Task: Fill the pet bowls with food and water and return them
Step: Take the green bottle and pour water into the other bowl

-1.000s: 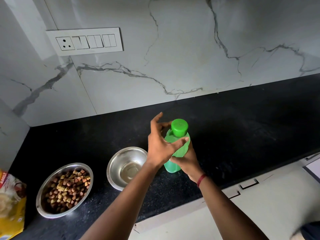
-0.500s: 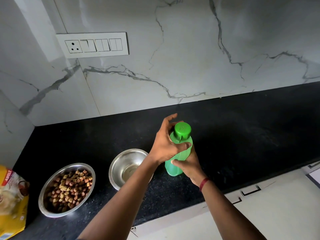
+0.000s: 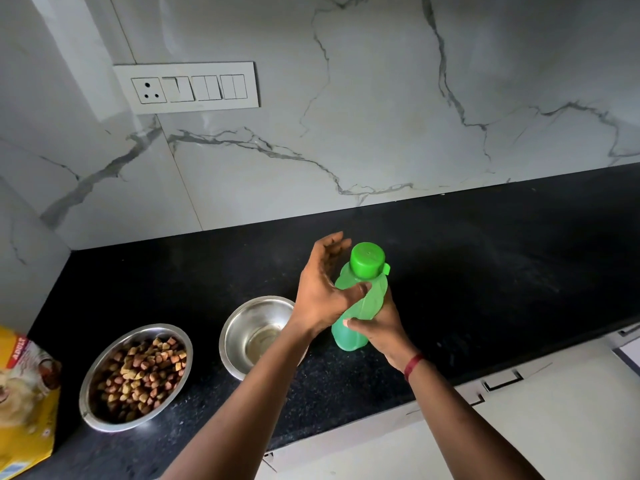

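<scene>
A green plastic bottle (image 3: 363, 303) with its green cap (image 3: 367, 259) on stands on the black counter (image 3: 485, 271). My right hand (image 3: 381, 329) grips the bottle's lower body. My left hand (image 3: 320, 292) is beside the neck, thumb pressed on the bottle's shoulder and fingers spread behind the cap. Left of the bottle sits a steel bowl (image 3: 239, 323) with a shiny, wet-looking bottom, partly hidden by my left forearm. Further left, a second steel bowl (image 3: 90, 382) holds brown kibble (image 3: 138, 375).
A yellow pet food bag (image 3: 20, 403) stands at the counter's left end. A marble wall with a switch panel (image 3: 187, 86) rises behind the counter. The counter's front edge runs below my arms, with pale cabinet tops (image 3: 519, 427) under it.
My left hand's fingers closed toward the bottle neck, then spread again beside the cap. The bottle stays in my right hand. The camera shifted slightly.
</scene>
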